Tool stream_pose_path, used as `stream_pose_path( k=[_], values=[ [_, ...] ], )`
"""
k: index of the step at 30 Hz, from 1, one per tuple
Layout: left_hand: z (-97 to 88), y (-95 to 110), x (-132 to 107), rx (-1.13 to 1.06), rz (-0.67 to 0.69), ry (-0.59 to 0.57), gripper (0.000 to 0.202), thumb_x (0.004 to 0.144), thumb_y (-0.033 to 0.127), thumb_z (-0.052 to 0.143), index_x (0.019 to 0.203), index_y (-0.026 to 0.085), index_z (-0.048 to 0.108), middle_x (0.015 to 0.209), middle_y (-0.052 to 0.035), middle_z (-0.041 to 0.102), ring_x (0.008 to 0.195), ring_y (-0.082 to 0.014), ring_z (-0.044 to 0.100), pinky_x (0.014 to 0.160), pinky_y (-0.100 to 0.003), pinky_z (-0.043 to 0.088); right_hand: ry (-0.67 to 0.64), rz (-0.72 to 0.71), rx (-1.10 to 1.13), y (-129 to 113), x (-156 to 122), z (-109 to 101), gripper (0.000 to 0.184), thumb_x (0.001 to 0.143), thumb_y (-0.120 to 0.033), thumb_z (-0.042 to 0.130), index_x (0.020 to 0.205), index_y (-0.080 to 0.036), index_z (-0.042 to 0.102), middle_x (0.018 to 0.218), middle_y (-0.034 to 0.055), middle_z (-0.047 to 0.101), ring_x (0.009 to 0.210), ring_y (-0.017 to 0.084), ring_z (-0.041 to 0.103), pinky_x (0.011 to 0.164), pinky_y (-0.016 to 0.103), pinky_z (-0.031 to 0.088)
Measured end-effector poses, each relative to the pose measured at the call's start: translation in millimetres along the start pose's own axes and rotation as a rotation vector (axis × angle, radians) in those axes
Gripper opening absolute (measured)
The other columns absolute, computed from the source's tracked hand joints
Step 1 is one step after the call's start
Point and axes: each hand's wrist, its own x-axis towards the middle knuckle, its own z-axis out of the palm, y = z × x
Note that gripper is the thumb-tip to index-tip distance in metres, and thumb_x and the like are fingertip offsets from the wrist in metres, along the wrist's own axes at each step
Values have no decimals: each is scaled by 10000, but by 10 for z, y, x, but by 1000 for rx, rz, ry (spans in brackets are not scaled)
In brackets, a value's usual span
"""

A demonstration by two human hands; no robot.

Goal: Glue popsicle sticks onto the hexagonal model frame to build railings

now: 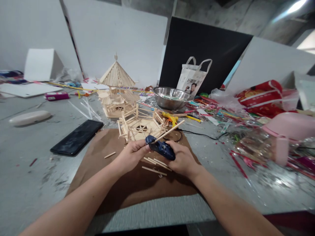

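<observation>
My right hand (183, 159) is closed around a dark blue hand cutter (163, 149), which points to the left. A thin wooden stick (171, 130) slants up to the right from the cutter's head. My left hand (133, 155) is closed in a pinch at the stick's lower end, close against the cutter; the fingertips are partly hidden. Several short wooden sticks (154, 170) lie on the brown sheet (118, 193) below my hands. Just beyond them stands a many-sided stick frame (128, 126) with low railings.
A stick-built pavilion (116, 77) with a pointed roof stands behind the frame. A yellow glue gun (171, 118) and a steel bowl (172, 98) are to its right. A black phone (77, 137) lies left. Plastic wrappings and a pink container (292, 126) clutter the right side.
</observation>
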Motion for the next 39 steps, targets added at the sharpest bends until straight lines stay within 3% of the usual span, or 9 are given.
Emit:
stream_pose_path(
  k=[3,8,14,19,22,26,31,35,39],
  values=[
    [-18,16,1,-14,-20,-7,252,767,327,467,665,136,598,487,43,428,534,-70,413,560,-178,366,5,4,9,2,-18,0,355,615,-284,519,958,-194,504,861,41,621,750,179,571,672,274,420],
    [-2,-3,17,94,28,13,248,790,308,432,731,131,595,614,15,521,621,-89,468,627,-193,386,-13,64,9,-13,-30,7,340,617,-291,503,943,-195,507,841,46,628,738,187,579,674,284,426],
    [55,-79,15,287,111,181,254,805,307,408,857,118,570,774,-31,583,765,-138,511,760,-244,389,-1,90,-4,-2,8,24,337,620,-296,500,938,-185,509,832,56,629,748,198,582,683,296,429],
    [37,-53,13,231,145,104,280,804,319,412,914,135,591,826,-33,603,823,-151,517,773,-236,387,31,-6,2,69,42,53,441,599,-275,535,1027,-181,484,910,57,613,784,191,571,701,291,426],
    [23,-30,13,147,106,61,292,799,341,418,888,137,607,686,-10,581,725,-130,510,728,-231,396,37,-27,12,78,44,51,466,594,-274,549,1045,-179,480,934,60,606,803,189,564,712,290,422],
    [11,-8,6,-5,-19,7,300,765,395,461,721,134,601,402,58,355,439,-67,348,513,-189,357,31,-30,29,51,26,18,431,611,-282,551,1026,-182,493,919,56,612,797,182,566,705,284,421],
    [-17,15,-5,-164,-129,-68,323,729,425,501,589,134,509,420,72,283,395,-35,203,383,-168,182,-4,-19,27,30,-14,-2,384,622,-286,546,989,-183,503,866,49,622,758,176,575,671,271,421],
    [-15,12,1,-70,-72,-37,288,757,385,474,627,132,519,469,52,352,446,-51,297,427,-166,257,0,10,15,14,-27,9,329,640,-321,529,943,-193,515,825,41,627,715,169,578,641,260,419],
    [25,-27,12,189,64,94,237,795,326,416,743,131,541,642,3,495,665,-107,455,618,-199,368,-1,78,-9,-7,-15,13,334,633,-306,516,947,-193,511,822,47,631,727,179,581,658,269,422]
  ],
)
